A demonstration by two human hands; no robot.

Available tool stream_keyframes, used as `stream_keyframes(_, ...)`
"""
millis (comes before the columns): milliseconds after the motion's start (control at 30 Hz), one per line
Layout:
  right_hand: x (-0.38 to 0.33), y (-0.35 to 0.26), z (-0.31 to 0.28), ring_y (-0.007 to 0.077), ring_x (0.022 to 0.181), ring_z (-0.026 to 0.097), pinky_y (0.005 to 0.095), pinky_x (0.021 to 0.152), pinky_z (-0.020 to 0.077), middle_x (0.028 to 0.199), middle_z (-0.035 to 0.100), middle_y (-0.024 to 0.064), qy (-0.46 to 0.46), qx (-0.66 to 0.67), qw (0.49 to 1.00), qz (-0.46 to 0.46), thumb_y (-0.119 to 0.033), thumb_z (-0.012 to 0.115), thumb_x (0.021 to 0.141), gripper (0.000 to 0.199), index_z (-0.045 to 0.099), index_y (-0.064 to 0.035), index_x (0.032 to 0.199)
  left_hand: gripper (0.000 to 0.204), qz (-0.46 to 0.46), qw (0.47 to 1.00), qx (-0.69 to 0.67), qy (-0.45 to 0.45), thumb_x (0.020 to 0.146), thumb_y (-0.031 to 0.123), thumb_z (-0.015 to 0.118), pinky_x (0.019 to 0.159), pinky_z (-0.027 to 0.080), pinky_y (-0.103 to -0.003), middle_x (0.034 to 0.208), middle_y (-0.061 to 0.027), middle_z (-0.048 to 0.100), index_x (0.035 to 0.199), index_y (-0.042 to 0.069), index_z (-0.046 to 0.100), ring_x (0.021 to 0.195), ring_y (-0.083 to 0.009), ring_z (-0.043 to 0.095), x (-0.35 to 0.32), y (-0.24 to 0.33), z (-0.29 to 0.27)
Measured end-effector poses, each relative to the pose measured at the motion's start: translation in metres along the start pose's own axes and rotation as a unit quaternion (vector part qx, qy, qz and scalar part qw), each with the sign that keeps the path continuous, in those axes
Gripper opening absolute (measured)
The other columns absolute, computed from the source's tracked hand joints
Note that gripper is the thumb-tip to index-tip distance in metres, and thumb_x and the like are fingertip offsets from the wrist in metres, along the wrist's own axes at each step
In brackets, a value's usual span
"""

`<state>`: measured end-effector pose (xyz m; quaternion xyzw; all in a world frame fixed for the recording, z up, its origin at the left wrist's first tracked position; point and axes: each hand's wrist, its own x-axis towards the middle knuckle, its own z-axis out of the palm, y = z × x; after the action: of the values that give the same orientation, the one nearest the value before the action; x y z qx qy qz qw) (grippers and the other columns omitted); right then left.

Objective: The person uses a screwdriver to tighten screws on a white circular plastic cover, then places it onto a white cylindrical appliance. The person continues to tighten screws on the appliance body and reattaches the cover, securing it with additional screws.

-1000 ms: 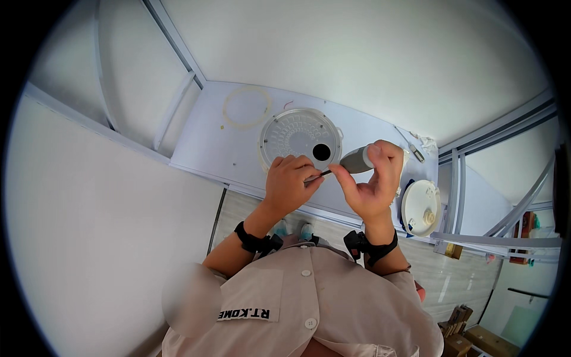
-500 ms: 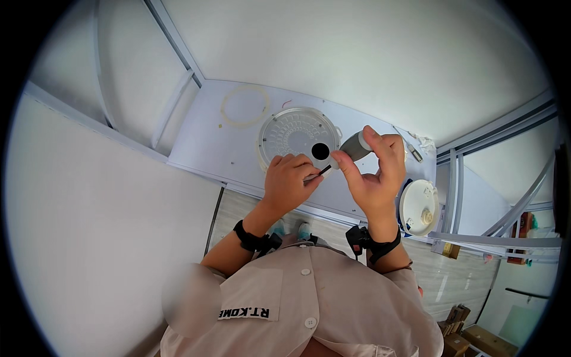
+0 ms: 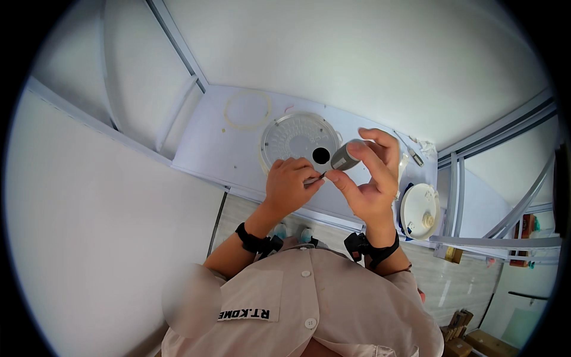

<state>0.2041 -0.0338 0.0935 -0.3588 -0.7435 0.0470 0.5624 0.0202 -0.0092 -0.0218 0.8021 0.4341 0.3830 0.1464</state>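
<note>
In my right hand (image 3: 376, 187) is a thick grey cylinder-shaped thing (image 3: 346, 156) with a pale patch on its side, its exact kind unclear. It is tilted, gripped between the fingers, and the thumb reaches down toward my left fingertips. My left hand (image 3: 290, 185) pinches a thin dark rod-like piece (image 3: 322, 176), mostly hidden by the fingers. Both hands meet over the near edge of a round, pale lamp-like disc (image 3: 291, 138) with a patterned face. A black circle (image 3: 321, 156) shows on that disc, just beyond the fingertips.
A pale ring (image 3: 225, 110) lies at the table's far left. On the right are a screwdriver-like tool (image 3: 417, 159) with a grey handle and crumpled clear plastic (image 3: 425, 147). A round white cover (image 3: 410, 211) sits at the right edge. White walls and metal frame bars surround the table (image 3: 208, 149).
The grey thing has tipped to a steeper angle in my right hand, and its fingers have shifted on it. The right thumb has come down closer to my left fingertips.
</note>
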Motion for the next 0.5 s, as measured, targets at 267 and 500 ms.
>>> stream_keyframes(267, -0.006, 0.003, 0.010, 0.0330, 0.103, 0.073, 0.0363, 0.090, 0.0593, 0.119, 0.070, 0.0191, 0.046, 0.119, 0.991, 0.026, 0.005, 0.078, 0.084, 0.043, 0.072, 0.0013, 0.127, 0.014, 0.001, 1.000, -0.011, 0.006, 0.080, 0.026, 0.089, 0.077, 0.043, -0.038, 0.086, 0.0079, 0.068, 0.080, 0.017, 0.079, 0.081, -0.0180, 0.064, 0.001, 0.002, -0.002)
stream_keyframes(500, 0.003, -0.010, 0.001, 0.0339, 0.114, 0.069, 0.0421, 0.101, 0.0546, 0.122, 0.069, 0.0223, 0.006, 0.023, 1.000, -0.001, 0.001, 0.069, 0.095, 0.041, 0.067, 0.0063, 0.135, 0.013, 0.000, 1.000, -0.010, 0.002, 0.080, 0.026, 0.089, 0.078, 0.044, -0.038, 0.086, 0.0079, 0.068, 0.080, 0.017, 0.079, 0.081, -0.0182, 0.065, 0.000, -0.001, 0.000)
